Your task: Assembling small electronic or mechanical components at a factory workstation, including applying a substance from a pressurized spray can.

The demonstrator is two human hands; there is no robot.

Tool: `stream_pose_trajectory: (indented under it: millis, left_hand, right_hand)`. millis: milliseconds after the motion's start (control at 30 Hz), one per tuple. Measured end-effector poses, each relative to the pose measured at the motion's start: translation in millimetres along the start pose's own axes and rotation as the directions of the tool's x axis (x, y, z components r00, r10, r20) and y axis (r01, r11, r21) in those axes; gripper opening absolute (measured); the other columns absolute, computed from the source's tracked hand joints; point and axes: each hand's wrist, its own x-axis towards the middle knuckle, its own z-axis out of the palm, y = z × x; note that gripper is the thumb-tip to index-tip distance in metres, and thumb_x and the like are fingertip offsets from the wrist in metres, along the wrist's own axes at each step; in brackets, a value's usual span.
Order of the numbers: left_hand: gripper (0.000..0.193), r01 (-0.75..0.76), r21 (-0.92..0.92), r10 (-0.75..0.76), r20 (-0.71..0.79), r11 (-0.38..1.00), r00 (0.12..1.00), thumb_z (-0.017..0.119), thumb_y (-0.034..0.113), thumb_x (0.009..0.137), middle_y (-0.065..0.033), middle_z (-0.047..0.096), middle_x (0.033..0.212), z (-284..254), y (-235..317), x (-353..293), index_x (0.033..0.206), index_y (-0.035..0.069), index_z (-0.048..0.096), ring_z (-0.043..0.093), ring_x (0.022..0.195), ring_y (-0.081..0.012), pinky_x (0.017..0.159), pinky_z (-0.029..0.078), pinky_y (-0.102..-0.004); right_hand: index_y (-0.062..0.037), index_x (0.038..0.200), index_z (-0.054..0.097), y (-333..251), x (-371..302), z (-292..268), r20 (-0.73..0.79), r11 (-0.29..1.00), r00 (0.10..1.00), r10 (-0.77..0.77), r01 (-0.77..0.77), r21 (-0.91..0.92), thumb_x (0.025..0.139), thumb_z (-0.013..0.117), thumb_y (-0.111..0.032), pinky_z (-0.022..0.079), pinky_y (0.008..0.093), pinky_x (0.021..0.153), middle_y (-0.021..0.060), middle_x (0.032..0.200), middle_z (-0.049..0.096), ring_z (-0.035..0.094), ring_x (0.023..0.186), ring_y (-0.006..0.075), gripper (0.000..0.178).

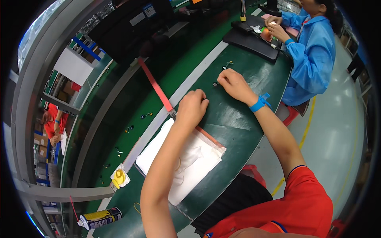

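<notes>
My left hand (191,108) is closed over the green work table (234,135), fingers curled, with a bit of something dark at the thumb and fingertips, too small to name. To its right, my right hand (237,86) is bent into a pinch. A small round metallic part (215,84) shows at its fingertips; whether it is gripped I cannot tell. Just beyond lies a small dark part with a short wire tail (227,64). Below my left hand, partly under the forearm, is a stack of white sheets or cloth (198,170). A blue band (260,102) circles my right wrist.
A red strap (155,85) with a buckle runs over the ledge. Several small wired parts (146,116) lie along the green belt. A spray can (103,217) lies at lower left, near a yellow item (119,177). At upper right, a co-worker in blue (311,51) works at a black mat (254,43).
</notes>
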Motion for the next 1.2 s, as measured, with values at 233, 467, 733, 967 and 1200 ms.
stream_pose_trajectory:
  millis: [233,467,733,967,1200]
  left_hand:
    - [0.011,0.45,-0.891,-0.265,0.45,-0.064,0.853,0.053,0.004,0.098,-0.0125,0.066,0.101,-53,-7,-55,0.107,0.001,0.058,0.068,0.086,-0.0179,0.076,0.06,-0.0267]
    - [0.007,0.398,-0.914,-0.339,0.353,0.074,0.872,0.066,0.008,0.098,-0.0067,0.068,0.092,-77,-20,-121,0.1,0.002,0.063,0.065,0.082,-0.0116,0.067,0.051,-0.0226]
    - [0.034,0.316,-0.921,-0.357,0.222,0.23,0.907,0.06,0.003,0.1,-0.0086,0.07,0.093,-104,-10,-167,0.132,0.001,0.052,0.065,0.083,-0.0131,0.074,0.052,-0.0259]
    - [0.024,0.38,-0.908,-0.344,0.304,0.18,0.888,0.056,0.007,0.104,-0.0085,0.07,0.096,-96,-17,-186,0.122,-0.005,0.067,0.063,0.085,-0.0122,0.08,0.052,-0.0261]
    - [0.02,0.234,-0.644,-0.342,-0.046,0.729,0.939,0.066,-0.001,0.091,-0.0077,0.071,0.093,-100,-16,-203,0.108,0.001,0.077,0.066,0.086,-0.0143,0.078,0.052,-0.0262]
  right_hand:
    - [-0.0024,0.098,0.061,-9,-4,-6,0.145,0.969,0.981,0.132,-0.159,0.192,0.095,0.066,-0.019,0.049,0.0277,0.071,0.0051,0.092,0.064,0.058,0.077,0.0114,0.018]
    - [-0.0029,0.097,0.065,-35,-20,3,0.215,0.961,0.967,-0.138,0.184,-0.208,0.084,0.075,-0.018,0.052,0.0359,0.071,0.0111,0.092,0.063,0.064,0.076,0.0241,0.022]
    - [-0.0041,0.089,0.065,-54,-13,4,0.318,0.991,0.948,0.032,0.011,-0.131,0.085,0.065,-0.004,0.055,0.0364,0.07,0.0117,0.082,0.065,0.068,0.079,0.0264,0.004]
    - [-0.0067,0.104,0.054,-115,-48,27,0.704,0.286,0.706,0.071,-0.691,0.664,0.099,0.063,-0.009,0.058,0.0269,0.083,0.0079,0.111,0.065,0.066,0.089,0.0116,0.011]
    - [-0.0021,0.102,0.06,-158,-80,59,0.528,0.664,0.831,-0.172,-0.298,0.685,0.089,0.071,0.004,0.055,0.0289,0.083,0.0059,0.101,0.063,0.063,0.095,0.0146,0.018]
